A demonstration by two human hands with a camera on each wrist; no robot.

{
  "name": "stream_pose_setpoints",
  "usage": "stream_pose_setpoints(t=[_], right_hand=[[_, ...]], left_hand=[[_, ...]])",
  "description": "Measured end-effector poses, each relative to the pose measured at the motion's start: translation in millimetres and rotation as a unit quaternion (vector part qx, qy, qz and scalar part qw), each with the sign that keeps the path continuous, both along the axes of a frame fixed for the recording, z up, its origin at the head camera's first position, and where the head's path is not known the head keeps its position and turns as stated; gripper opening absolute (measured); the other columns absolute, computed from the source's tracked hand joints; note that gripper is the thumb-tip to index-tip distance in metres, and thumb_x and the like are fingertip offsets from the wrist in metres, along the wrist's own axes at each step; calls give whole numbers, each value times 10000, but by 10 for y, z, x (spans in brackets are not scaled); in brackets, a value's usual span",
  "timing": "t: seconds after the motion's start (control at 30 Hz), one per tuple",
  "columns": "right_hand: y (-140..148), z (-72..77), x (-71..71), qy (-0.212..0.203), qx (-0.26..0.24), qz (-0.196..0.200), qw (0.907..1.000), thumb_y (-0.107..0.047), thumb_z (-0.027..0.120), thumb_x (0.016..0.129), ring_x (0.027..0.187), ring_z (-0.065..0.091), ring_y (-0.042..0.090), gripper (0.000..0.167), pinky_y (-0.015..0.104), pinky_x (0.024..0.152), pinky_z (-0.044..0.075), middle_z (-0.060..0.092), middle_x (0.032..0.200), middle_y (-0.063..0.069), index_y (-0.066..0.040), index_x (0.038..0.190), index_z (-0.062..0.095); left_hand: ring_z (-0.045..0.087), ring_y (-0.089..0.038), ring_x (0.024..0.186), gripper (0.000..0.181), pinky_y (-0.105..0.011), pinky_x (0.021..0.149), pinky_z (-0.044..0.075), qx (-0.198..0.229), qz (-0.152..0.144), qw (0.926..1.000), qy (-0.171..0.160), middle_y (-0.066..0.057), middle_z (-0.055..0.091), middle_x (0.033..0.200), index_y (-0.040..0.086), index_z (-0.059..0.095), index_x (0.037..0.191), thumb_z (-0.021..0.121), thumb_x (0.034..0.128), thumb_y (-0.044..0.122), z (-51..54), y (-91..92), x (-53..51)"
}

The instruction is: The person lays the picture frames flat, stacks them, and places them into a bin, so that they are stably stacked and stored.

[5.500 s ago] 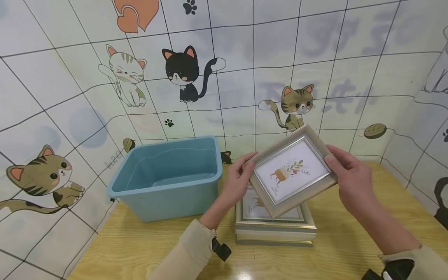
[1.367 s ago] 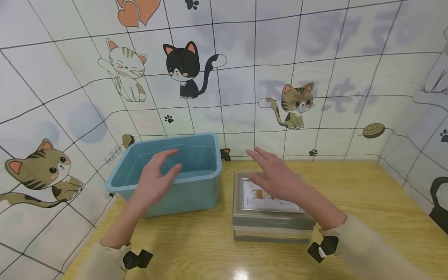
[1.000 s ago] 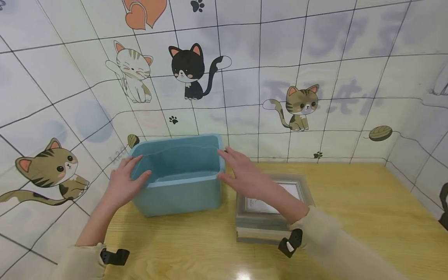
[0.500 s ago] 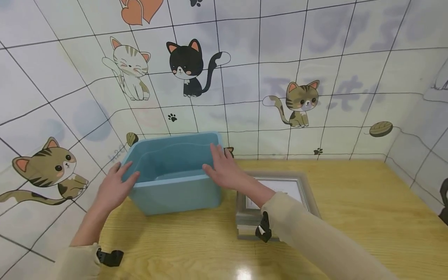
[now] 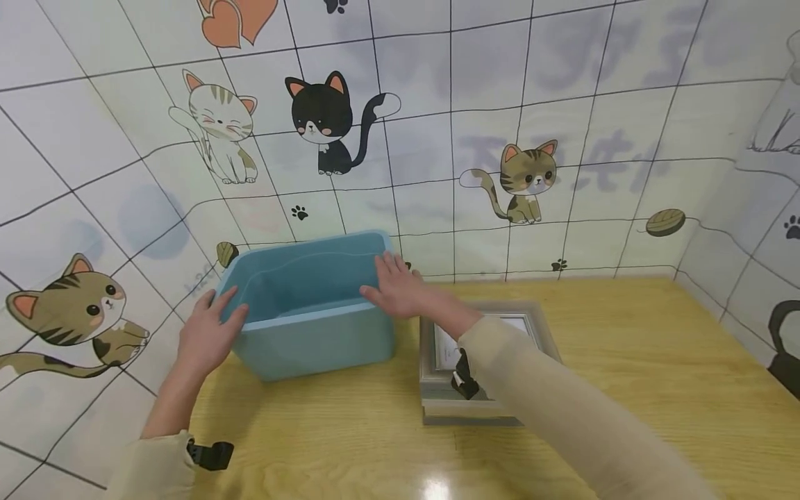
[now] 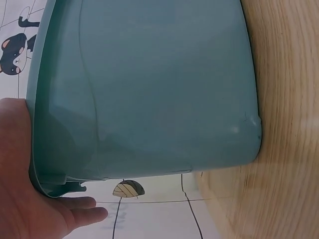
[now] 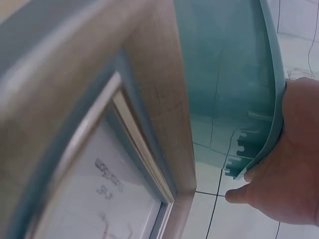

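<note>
A light-blue plastic bin stands on the wooden table, its inside showing no contents. My left hand holds the bin's left front corner. In the left wrist view, fingertips show past the rim. On the opposite side my right hand grips the right rim; in the right wrist view this hand wraps the rim, with fingers reaching outside the lip. Under my right forearm lies a stack of silver picture frames, partly hidden by the sleeve. A frame fills the near side of the right wrist view.
A wall covering printed with cats rises right behind the bin and along both sides. The wooden table extends to the right of the frames. A black object shows at the right edge.
Earlier both hands held one picture frame above the stack; it has been put down. My hands then moved left to the bin and took its rim on either side. Lately the bin has barely shifted.
</note>
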State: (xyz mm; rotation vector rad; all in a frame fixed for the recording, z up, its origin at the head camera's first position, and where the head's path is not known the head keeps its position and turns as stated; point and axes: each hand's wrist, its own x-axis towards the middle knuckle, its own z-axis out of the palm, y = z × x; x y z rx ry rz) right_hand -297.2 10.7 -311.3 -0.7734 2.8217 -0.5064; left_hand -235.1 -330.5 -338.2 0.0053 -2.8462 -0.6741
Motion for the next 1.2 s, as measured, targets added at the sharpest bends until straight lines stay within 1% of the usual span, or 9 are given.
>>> stream_pose_setpoints(t=[0.1,0.17,0.4,0.5,0.6,0.77,0.87,1.03,1.2], right_hand=[[14,2,-42,-69,207,73,9997,-488,276,1115,1551,-73,367,765,609,1207,110,-68,1694,202,1,1628,-14],[20,14,-52,-106,237,69,9996,-498,273,1112,1551,-81,365,774,613,1207,95,-72,1694,201,2,1627,-16],[58,0,-96,-101,123,-19,9999,-499,285,1111,1549,-93,357,780,618,1207,76,-77,1694,197,-1,1628,-19],[102,17,-129,-72,158,-118,9998,-509,280,1108,1550,-97,344,786,614,1209,65,-83,1696,188,-6,1629,-28],[135,27,-135,-66,211,-193,9996,-514,275,1106,1553,-86,334,789,610,1210,64,-76,1698,182,-9,1629,-31],[203,14,-115,-18,278,-332,9991,-526,271,1103,1556,-52,336,792,605,1212,80,-56,1700,180,-13,1632,-20],[247,5,-99,9,260,-415,9988,-527,278,1103,1557,-43,337,793,605,1211,87,-49,1700,178,-11,1632,-10],[293,-5,-82,17,237,-488,9985,-526,280,1103,1558,-46,334,793,608,1210,84,-50,1701,180,-8,1632,-4],[351,-24,-87,79,195,-662,9976,-511,272,1105,1556,-54,343,779,619,1206,77,-53,1699,190,-3,1632,6]], left_hand=[[218,-650,1388,722,-781,1036,242,-25,2,10000,-66,-427,125,1575,-50,278,1580,328,1083,472,-13,3,-32],[209,-645,1394,734,-780,1039,237,-50,-14,9999,-120,-427,122,1576,-65,255,1580,328,1082,469,-4,6,-60],[173,-626,1417,788,-772,1069,188,-88,7,9993,-358,-393,92,1602,-113,142,1581,323,1080,469,18,13,-169],[154,-614,1433,780,-777,1075,167,-30,-40,9992,-396,-385,77,1611,-117,134,1580,329,1080,448,22,53,-255],[154,-599,1441,765,-775,1074,176,-44,-104,9990,-427,-385,78,1610,-103,147,1585,325,1079,442,25,83,-316],[185,-594,1438,740,-766,1077,199,-106,-171,9991,-380,-373,95,1614,-36,177,1609,315,1076,458,17,147,-394],[185,-601,1438,728,-773,1081,176,-32,-193,9991,-370,-362,86,1625,-9,178,1619,312,1073,454,8,194,-430],[185,-598,1440,689,-774,1085,166,28,-212,9993,-310,-347,99,1631,-4,199,1617,311,1073,403,2,239,-489],[201,-580,1446,649,-733,1111,196,49,-368,9992,-119,-340,143,1626,-13,241,1606,318,1065,338,-8,311,-589]])
